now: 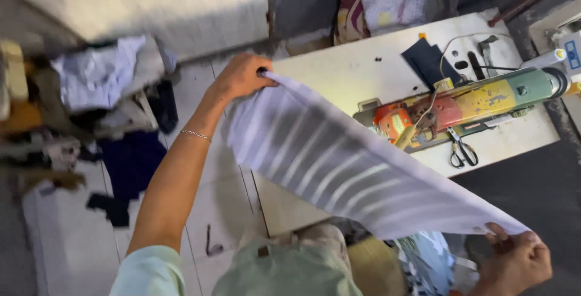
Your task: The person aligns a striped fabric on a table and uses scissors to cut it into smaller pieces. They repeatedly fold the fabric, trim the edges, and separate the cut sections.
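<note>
**Striped cloth stretched between two hands**

A pale striped cloth (339,169) spans the frame's centre above the white surface (339,78). Left hand (242,78) fingers pinch its upper corner; right hand (514,263), lower right, grips the other end.

We are in a small tailoring workshop: a worn sewing machine (466,105) sits on a white work table (339,78) with scissors (463,151) near it, and heaps of cloth scraps (103,108) lie on the tiled floor (212,169) at left.
</note>
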